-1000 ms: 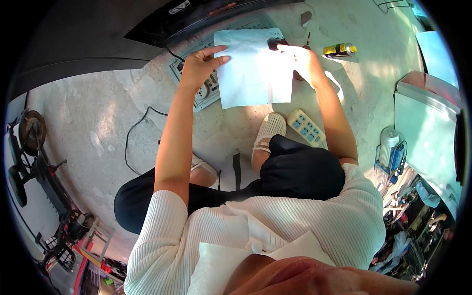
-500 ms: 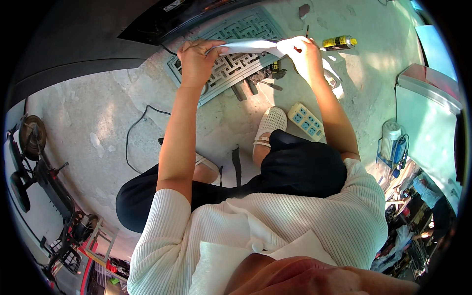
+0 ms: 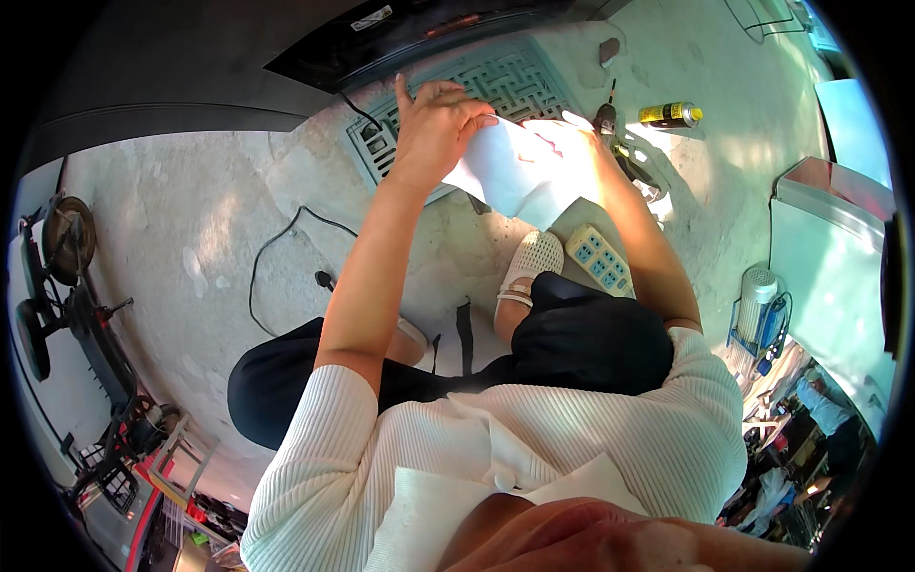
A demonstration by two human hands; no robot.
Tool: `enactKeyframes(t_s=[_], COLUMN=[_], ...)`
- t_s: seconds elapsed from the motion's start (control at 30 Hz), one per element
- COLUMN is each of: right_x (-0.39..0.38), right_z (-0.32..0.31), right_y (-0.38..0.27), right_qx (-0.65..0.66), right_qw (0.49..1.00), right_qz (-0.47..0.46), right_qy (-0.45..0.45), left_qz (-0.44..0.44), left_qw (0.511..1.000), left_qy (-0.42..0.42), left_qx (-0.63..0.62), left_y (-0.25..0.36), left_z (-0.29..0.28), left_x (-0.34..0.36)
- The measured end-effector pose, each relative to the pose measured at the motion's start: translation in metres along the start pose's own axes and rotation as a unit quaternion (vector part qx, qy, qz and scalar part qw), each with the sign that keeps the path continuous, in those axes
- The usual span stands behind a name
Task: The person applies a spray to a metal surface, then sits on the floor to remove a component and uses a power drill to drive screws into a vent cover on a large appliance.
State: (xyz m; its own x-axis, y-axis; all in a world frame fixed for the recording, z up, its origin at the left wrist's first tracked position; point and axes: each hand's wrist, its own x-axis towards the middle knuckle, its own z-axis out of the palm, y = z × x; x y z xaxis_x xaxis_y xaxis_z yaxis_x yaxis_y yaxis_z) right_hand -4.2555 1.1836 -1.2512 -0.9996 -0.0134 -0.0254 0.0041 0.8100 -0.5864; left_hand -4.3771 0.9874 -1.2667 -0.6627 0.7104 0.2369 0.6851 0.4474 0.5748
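A white sheet (image 3: 510, 176), paper or thin cloth, hangs between my two hands with its lower corner pointing toward me. My left hand (image 3: 440, 129) pinches its upper left edge between thumb and fingers, one finger sticking up. At the right edge, my right hand (image 3: 577, 157) grips the sheet; bright sunlight washes out part of these fingers. Beneath both hands lies a grey-green lattice panel (image 3: 519, 71) on the floor. The sheet and hands hide its near right part.
Right of the panel are a dark hand tool (image 3: 606, 114) and a yellow-black spray can (image 3: 671, 115). A power strip (image 3: 599, 259) sits by my shoe (image 3: 532, 255). A black cord (image 3: 276, 234) curls left. Beyond stands a black cabinet-like body (image 3: 172, 76); a motor (image 3: 758, 291) is far right.
My hands have come closer together and slightly nearer to me. The sheet, stretched into a narrow strip before, now hangs with its broad face showing. The view has shifted slightly.
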Motion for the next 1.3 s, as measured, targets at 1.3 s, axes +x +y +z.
enactKeyframes(t_s=[1.3], right_x=[-0.008], right_z=[-0.005], right_y=[0.007], right_qx=[0.256], right_qw=[0.958], right_qz=[0.006], right_qy=[-0.129], left_qz=[0.025], left_qw=[0.994], left_qy=[-0.097], left_qx=[-0.051], left_y=[0.006], left_z=[0.0], left_x=[-0.003])
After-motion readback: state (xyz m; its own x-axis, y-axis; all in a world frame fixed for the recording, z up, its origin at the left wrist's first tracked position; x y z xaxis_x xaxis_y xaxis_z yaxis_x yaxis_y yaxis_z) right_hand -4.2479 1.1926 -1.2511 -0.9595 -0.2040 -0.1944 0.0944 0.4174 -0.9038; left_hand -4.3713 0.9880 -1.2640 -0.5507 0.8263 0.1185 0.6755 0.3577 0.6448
